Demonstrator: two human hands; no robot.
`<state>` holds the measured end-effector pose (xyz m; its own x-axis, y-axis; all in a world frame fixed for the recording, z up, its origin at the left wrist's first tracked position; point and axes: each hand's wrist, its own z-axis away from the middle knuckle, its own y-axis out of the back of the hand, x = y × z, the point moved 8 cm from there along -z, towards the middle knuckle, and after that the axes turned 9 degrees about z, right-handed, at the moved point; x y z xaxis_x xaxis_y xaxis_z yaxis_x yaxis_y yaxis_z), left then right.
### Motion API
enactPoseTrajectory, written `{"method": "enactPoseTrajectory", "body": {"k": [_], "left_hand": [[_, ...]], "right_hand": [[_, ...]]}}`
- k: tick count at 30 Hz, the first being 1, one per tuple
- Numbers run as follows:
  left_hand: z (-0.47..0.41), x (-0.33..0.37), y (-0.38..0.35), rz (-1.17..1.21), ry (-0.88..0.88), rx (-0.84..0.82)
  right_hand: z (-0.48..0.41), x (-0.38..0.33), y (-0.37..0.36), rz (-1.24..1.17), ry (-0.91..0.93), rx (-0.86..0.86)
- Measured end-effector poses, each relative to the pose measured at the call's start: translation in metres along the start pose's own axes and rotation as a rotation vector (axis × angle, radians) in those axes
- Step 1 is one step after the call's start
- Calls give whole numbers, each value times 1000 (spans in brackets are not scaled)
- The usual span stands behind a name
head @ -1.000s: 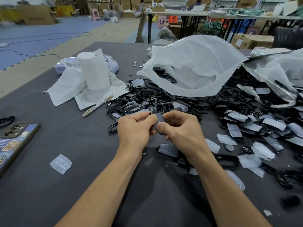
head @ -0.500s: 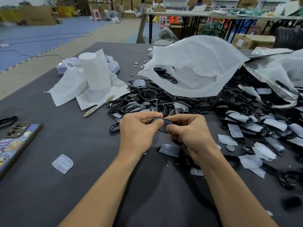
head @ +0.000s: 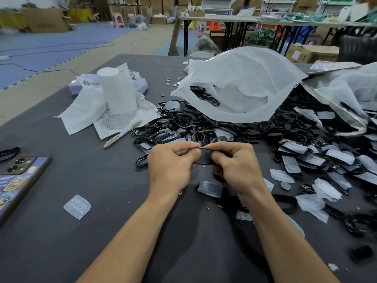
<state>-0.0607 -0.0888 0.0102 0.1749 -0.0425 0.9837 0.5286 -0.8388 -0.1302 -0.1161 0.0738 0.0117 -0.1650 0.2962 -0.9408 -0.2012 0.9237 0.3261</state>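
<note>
Both hands meet over the dark grey table. My left hand and my right hand pinch the two ends of one small flat black plastic part between thumbs and curled fingers, holding it a little above the cloth. Just beyond the hands lies a heap of black plastic frames. To the right spreads a pile of black parts mixed with translucent button pads. Much of the held part is hidden by my fingers.
A phone lies at the left edge and a single translucent pad near it. A white roll, papers and a pen sit at the back left. Large white plastic bags cover the back right. A few coin cells lie behind.
Both hands have kept hold of the black part and turned it slightly, so it now lies flatter between the thumbs. The hands have barely shifted over the table.
</note>
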Motion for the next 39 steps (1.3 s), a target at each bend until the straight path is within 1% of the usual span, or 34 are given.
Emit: {"method": "enactPoseTrajectory", "body": {"k": [2,4,6,8,10,13,16,19,21,24,26,27,29,30,32,34,36,37,39], "left_hand": [[0,-2,2,-11,12,22],[-2,-5,6,-33,34,52],[-3,-9,10,-18,75,65],[-3,-12,11,-7,111,55],[-1,-14,9,-33,127,33],[1,-15,9,-23,137,52],[2,-11,14,-40,106,95],[2,-2,16,-186,39,97],[4,3,15,-299,-6,86],[6,6,6,-482,-69,15],[6,3,0,-588,-99,-44],[6,1,-2,-638,-107,-67],[6,-4,-5,-719,-109,-103],[5,-5,-6,-743,-117,-116],[5,-3,-7,-763,-155,-124],[6,1,-9,-812,-218,-123],[7,1,-12,-924,-272,-144],[6,-1,-12,-956,-271,-152],[2,-6,-9,-934,-228,-162]], "right_hand": [[2,-3,3,72,23,39],[10,-18,5,283,153,113],[19,-32,-4,491,291,115],[23,-37,-7,579,326,120],[22,-38,-4,623,311,134],[17,-33,7,645,242,114],[6,-21,40,667,132,122],[-7,-2,95,760,-42,150],[-15,8,135,844,-154,210],[-22,17,180,988,-258,280],[-21,22,195,1023,-318,316],[-21,21,196,1029,-318,340],[-19,12,181,1014,-222,372],[-19,7,165,992,-157,358],[-22,-1,125,913,-61,257],[-25,-6,84,832,-21,145],[-31,-10,50,819,11,76],[-34,-11,37,837,17,48],[-38,-10,19,888,-4,11]]}}
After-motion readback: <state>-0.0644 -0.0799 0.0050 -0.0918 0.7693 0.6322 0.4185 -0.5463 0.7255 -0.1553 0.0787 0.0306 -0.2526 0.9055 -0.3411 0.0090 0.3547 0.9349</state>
